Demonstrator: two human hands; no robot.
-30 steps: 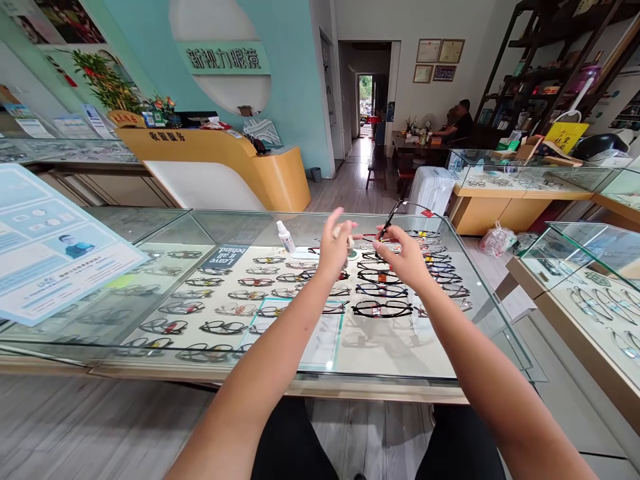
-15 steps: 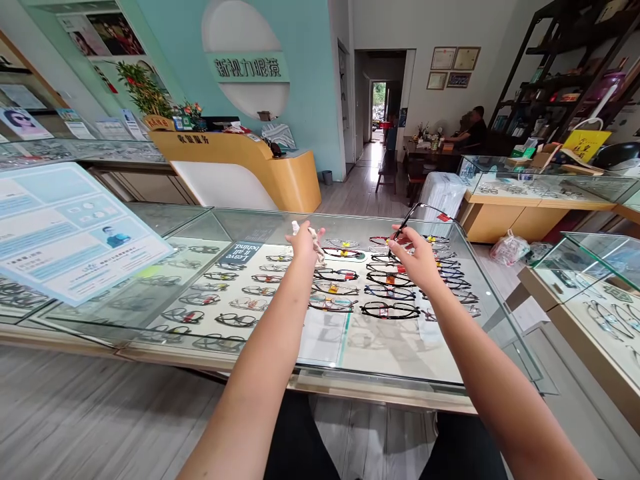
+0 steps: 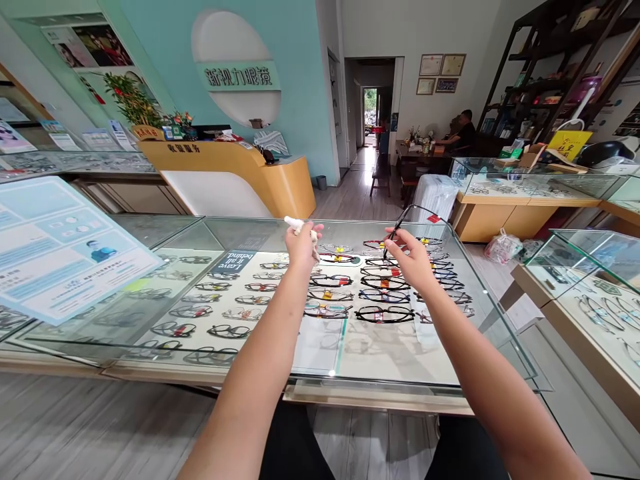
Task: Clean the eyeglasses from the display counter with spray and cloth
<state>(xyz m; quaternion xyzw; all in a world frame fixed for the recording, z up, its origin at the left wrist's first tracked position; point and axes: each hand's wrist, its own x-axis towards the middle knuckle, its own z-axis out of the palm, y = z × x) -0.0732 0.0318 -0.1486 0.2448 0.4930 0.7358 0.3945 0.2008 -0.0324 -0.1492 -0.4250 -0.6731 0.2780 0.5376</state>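
My left hand is closed around a crumpled white cloth, which pokes out above the fingers and hangs a little at the right side. My right hand pinches a pair of dark-framed eyeglasses near one end, holding them raised and tilted. A red tag shows on their far part. Both hands hover over the glass display counter. Below them, rows of eyeglasses with coloured tags lie inside, several partly hidden behind my forearms.
A large light-blue printed sign stands on the counter at left. Beyond are a yellow reception desk, a plastic-wrapped suitcase and a seated person. Another glass case stands close on the right.
The white cloth sticks out farther above my left hand than before. My right hand still holds the eyeglasses in nearly the same pose. The whole view has shifted slightly.
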